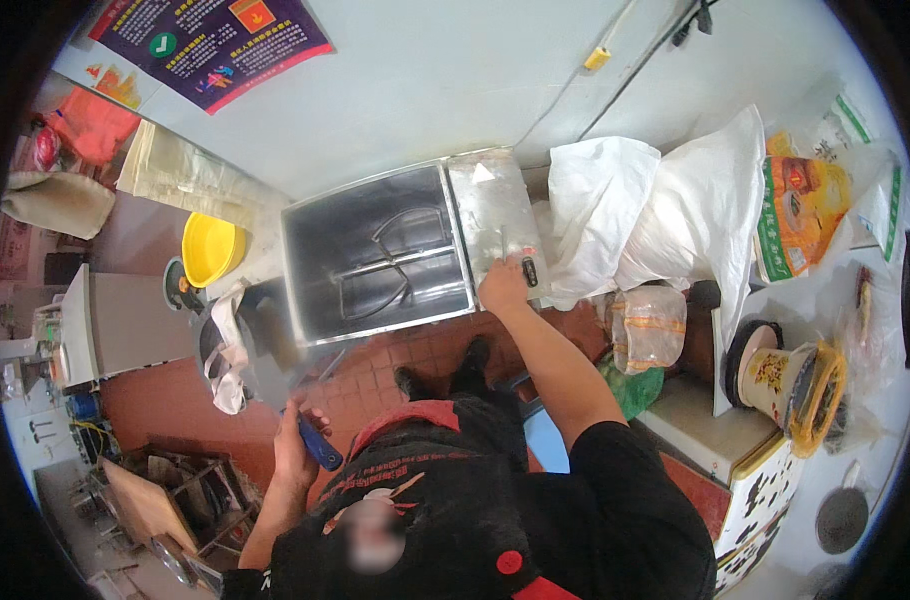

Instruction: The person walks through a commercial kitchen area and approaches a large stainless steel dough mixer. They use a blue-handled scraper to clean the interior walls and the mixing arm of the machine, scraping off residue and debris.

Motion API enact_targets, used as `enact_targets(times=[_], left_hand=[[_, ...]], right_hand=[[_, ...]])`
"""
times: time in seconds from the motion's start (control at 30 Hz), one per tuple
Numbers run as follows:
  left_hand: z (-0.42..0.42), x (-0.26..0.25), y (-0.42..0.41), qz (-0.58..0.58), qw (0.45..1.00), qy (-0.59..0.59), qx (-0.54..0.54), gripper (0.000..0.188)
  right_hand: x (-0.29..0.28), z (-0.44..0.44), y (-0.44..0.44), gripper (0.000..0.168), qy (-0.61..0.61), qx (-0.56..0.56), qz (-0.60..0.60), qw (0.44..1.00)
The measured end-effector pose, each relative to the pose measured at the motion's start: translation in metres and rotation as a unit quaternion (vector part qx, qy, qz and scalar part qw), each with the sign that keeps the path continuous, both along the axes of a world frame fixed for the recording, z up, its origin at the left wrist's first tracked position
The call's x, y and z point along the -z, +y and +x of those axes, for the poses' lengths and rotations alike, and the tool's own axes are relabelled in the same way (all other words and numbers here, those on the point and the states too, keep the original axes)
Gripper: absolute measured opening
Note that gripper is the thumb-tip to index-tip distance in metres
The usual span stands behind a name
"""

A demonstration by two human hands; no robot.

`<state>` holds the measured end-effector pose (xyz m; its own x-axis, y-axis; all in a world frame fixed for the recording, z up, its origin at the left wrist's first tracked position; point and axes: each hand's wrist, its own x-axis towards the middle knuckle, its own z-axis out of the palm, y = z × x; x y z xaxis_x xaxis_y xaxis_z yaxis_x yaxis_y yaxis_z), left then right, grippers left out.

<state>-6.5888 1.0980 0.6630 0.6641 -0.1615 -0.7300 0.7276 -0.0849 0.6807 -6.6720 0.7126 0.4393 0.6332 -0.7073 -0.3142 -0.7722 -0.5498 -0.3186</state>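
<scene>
Before me stands a steel dough mixer with a dark open trough (pixel 327 232). Curved metal mixing paddles (pixel 395 259) on a shaft cross the trough, and no dough shows inside. My right hand (pixel 504 286) reaches onto the steel housing (pixel 492 187) at the trough's right end. Its fingertips are at the housing top, near a black switch or handle (pixel 529 271); whether they grip anything is not clear. Low on the left, my left hand (pixel 296 442) holds a blue handle (pixel 320 448) against its palm. The handle's far end is blurred.
White sacks (pixel 605 217) lean right of the mixer. A yellow basin (pixel 213 249) and a hanging pale cloth strap (pixel 228 352) are to its left. A wooden board (pixel 151 502) leans on a metal frame at lower left. A patterned bucket (pixel 766 371) stands on the right.
</scene>
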Motion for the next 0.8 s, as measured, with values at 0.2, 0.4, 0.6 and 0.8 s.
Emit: enact_targets(times=[0.2, 0.4, 0.6, 0.8], left_hand=[[0.0, 0.013, -0.004, -0.006, 0.999, 0.027, -0.039, 0.043], [0.003, 0.022, -0.034, 0.003, 0.999, 0.038, 0.003, 0.044], [0.006, 0.041, -0.052, 0.014, 1.0, 0.001, 0.026, 0.047], [-0.001, 0.056, -0.108, -0.02, 0.998, -0.003, 0.055, 0.048]], right_hand=[[0.002, -0.013, 0.005, 0.031, -0.047, -0.007, -0.054, 0.997], [0.0, -0.023, 0.001, 0.043, -0.008, -0.034, -0.109, 0.993], [-0.083, -0.022, 0.03, 0.047, -0.11, -0.155, 0.25, 0.949], [-0.139, -0.016, 0.124, 0.062, -0.148, -0.128, 0.683, 0.704]])
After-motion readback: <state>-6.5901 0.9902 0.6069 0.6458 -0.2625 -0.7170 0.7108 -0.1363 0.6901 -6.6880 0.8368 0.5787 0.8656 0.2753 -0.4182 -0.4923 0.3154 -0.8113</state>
